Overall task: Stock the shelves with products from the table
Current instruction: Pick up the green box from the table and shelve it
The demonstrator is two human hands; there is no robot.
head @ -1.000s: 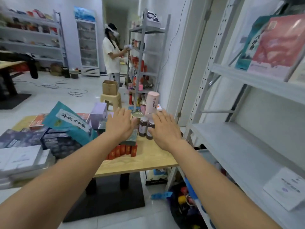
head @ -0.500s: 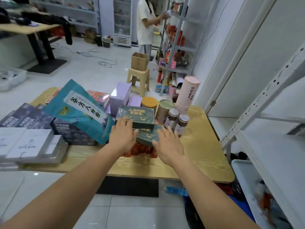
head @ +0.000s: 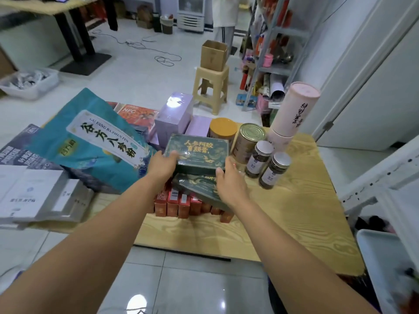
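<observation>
Green box, lengthwise left-right, left hand, right hand gripping ends

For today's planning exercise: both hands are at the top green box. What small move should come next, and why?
Probably lift the top green box straight up: the left hand and right hand hold its two ends, and small jars stand close on its right.

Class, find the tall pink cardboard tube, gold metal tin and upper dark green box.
Tall pink cardboard tube (head: pixel 290 112): head view, side wall.
Gold metal tin (head: pixel 252 132): head view, lid.
Upper dark green box (head: pixel 197 148): head view, top face.
</observation>
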